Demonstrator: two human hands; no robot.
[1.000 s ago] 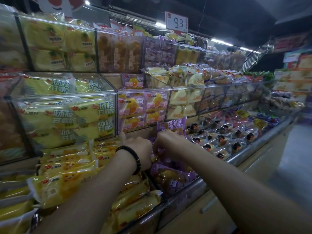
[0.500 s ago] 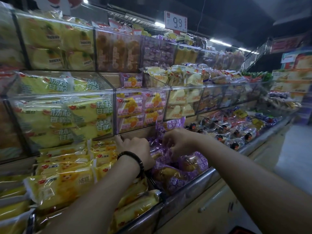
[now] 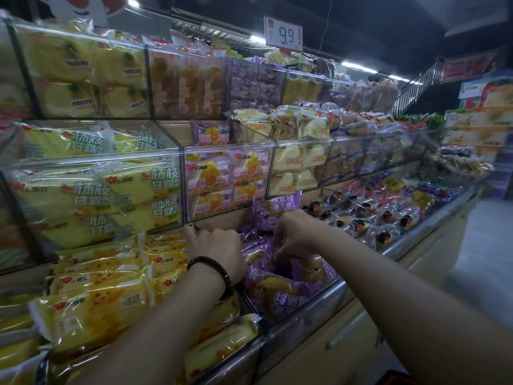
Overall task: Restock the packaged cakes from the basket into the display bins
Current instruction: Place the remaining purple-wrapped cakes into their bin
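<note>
left hand (image 3: 219,250): at divider of clear-fronted lower display bin (image 3: 319,305), grasp unclear | right hand (image 3: 294,234): fingers curled, pinching purple plastic-wrapped cake packet (image 3: 262,259) | yellow plastic-wrapped cakes (image 3: 97,309): neighbouring bin

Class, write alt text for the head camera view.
Two bare hands work in a low bin of purple cake packets; the right hand grips one, the left hand sits beside yellow cake packets. Stocked clear bins rise behind.
</note>
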